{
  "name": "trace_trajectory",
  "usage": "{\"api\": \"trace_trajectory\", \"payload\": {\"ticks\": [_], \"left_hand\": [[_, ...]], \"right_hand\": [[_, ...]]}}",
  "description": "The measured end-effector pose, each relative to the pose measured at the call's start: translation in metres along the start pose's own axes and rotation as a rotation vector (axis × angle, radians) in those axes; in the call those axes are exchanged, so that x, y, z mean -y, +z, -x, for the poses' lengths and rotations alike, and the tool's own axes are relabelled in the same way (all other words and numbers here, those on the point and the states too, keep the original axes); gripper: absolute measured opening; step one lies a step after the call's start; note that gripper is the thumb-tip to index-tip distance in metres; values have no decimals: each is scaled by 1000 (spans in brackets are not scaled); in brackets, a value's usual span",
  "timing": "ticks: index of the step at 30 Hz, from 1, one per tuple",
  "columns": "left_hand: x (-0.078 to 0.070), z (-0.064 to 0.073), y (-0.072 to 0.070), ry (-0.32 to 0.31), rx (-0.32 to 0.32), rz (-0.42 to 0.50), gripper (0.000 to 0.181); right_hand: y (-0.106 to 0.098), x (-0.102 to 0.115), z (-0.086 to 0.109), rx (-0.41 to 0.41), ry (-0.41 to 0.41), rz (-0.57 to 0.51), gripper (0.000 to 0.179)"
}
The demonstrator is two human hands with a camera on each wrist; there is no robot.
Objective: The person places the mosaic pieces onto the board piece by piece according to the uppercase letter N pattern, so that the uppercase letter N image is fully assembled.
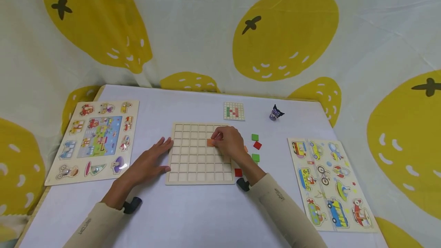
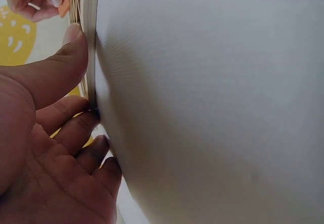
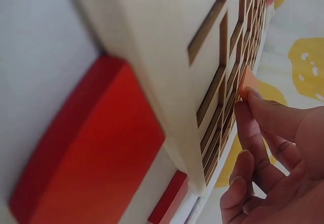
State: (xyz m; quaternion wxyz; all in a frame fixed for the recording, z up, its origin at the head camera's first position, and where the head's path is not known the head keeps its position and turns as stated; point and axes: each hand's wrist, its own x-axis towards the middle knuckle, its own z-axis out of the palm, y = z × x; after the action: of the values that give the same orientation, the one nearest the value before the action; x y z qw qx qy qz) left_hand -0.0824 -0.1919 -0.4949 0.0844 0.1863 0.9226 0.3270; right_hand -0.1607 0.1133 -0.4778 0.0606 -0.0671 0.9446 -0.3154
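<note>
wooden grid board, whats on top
The right hand pinches an orange tile on or just above the wooden grid board; no other tile plainly shows on it. In the head view the hand hides part of the board's right side, so anything there cannot be seen.

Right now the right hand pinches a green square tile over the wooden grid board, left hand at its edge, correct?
The colour is wrong: the head view shows an orange square tile, pinched by the right hand over the wooden grid board, left hand at its edge.
</note>
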Motion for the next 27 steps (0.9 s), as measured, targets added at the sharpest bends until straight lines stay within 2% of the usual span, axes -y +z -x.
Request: {"api": "trace_trajectory", "payload": {"ticks": [11,21,27], "left_hand": [[0,-3,1,-12,0,-1,93],[-2,-4,0,-14,-5,-2,93],[-1,0,2,-24,-4,7,94]], "right_hand": [[2,3,-5,14,-9,71,5],[-14,-7,9,-24,10,-101,9],[-30,-25,21,-30,0,-103,14]]}}
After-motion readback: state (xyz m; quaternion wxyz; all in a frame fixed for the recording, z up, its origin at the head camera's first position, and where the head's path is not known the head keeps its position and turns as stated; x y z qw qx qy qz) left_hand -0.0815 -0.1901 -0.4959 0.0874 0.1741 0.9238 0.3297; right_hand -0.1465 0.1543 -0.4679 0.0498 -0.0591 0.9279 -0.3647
